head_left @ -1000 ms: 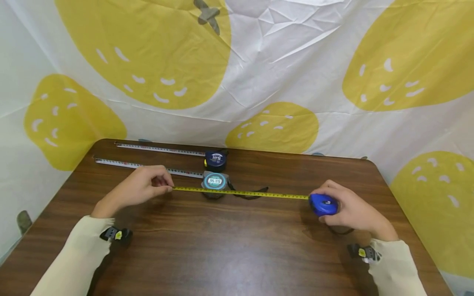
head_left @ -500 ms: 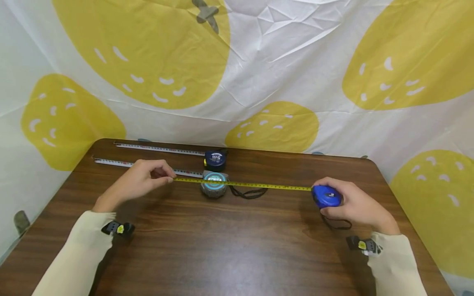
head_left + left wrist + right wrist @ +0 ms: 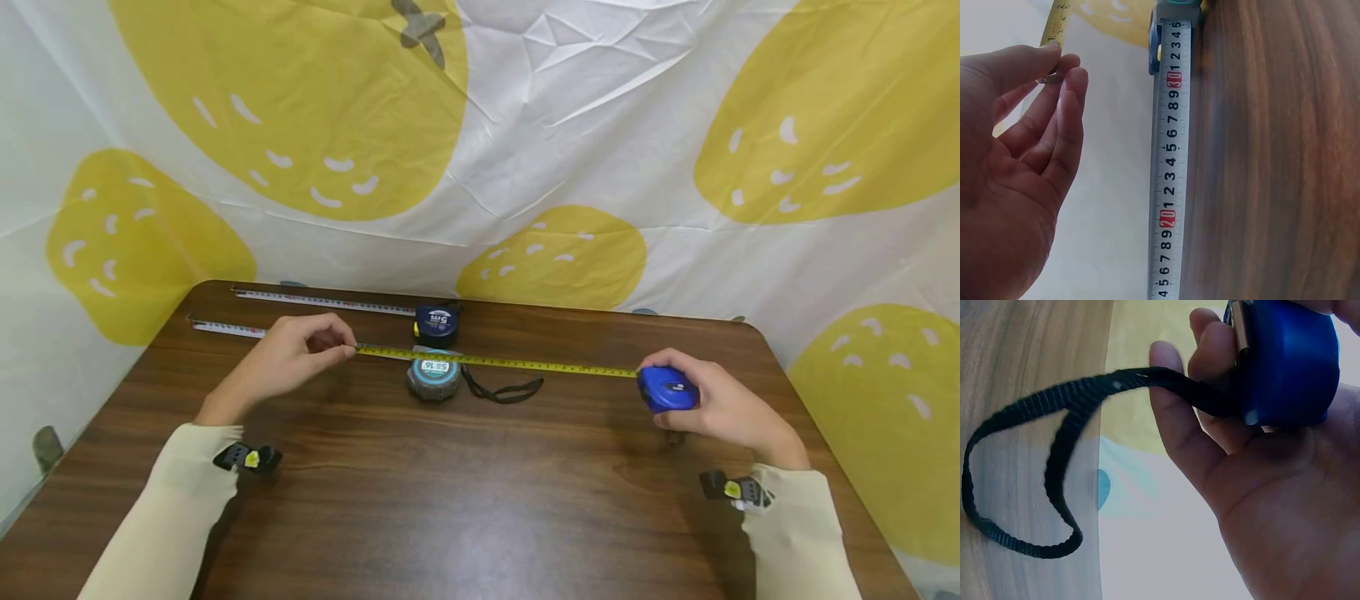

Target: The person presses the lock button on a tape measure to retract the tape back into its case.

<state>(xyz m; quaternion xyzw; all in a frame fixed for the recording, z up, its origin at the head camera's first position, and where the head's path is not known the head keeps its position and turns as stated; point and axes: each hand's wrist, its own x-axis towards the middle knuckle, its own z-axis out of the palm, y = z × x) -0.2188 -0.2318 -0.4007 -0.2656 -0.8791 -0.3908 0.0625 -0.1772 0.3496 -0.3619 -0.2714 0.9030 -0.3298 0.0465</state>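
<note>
Nearest, right hand: the right hand (image 3: 712, 404), at about 4 o'clock on the counter (image 3: 480, 500), has its fingers curled round the blue tape measure (image 3: 667, 389); the right wrist view shows the fingers wrapped on the case and its black wrist strap (image 3: 1054, 481) hanging loose below.
Nearest, left hand: the left hand (image 3: 288, 358), at about 10 o'clock, pinches the end hook of the yellow blade (image 3: 495, 362) between thumb and fingertips (image 3: 1069, 78); the rest of the fingers lie loosely bent.
Blade: it runs taut from 9 to 3 o'clock between the two hands, just above the wood, and passes over the back edge of the grey tape measure (image 3: 433, 377).
Doing it well: I judge the blade should stay straight and level, with both hands at one height and a steady pull, so the pinch on the hook does not slip and the blade does not twist.
Middle: the grey tape measure lies at 12 o'clock with its white blade (image 3: 1169, 162) drawn out leftward and a black cord (image 3: 504, 390) beside it.
Far: the dark blue tape measure (image 3: 437, 322) sits behind, its blade also extended to the left.
</note>
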